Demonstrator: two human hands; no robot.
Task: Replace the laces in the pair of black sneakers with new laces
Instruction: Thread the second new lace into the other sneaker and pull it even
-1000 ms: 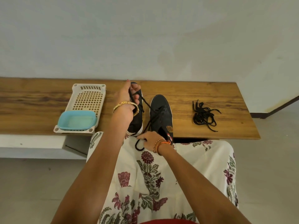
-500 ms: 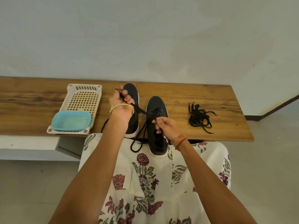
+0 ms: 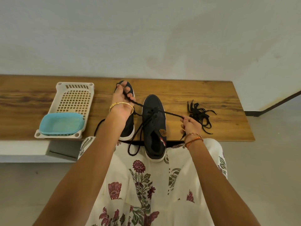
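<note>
Two black sneakers stand on the wooden bench (image 3: 211, 95). The right sneaker (image 3: 154, 126) hangs with its heel over the front edge onto my lap. A black lace (image 3: 172, 113) runs through its front eyelets and is stretched out to both sides. My left hand (image 3: 122, 101) grips one end above the left sneaker (image 3: 128, 129), which it partly hides. My right hand (image 3: 189, 124) pinches the other end to the right of the shoe. Slack lace loops down over the bench edge.
A heap of loose black laces (image 3: 199, 115) lies on the bench just right of my right hand. At the left stands a white perforated basket (image 3: 75, 97) with a light blue tub (image 3: 61, 123) in its near end. A pale wall rises behind the bench.
My right hand moved from the shoe's tongue out to the right, pulling its lace end taut. My left hand rose slightly and drew its end out to the left.
</note>
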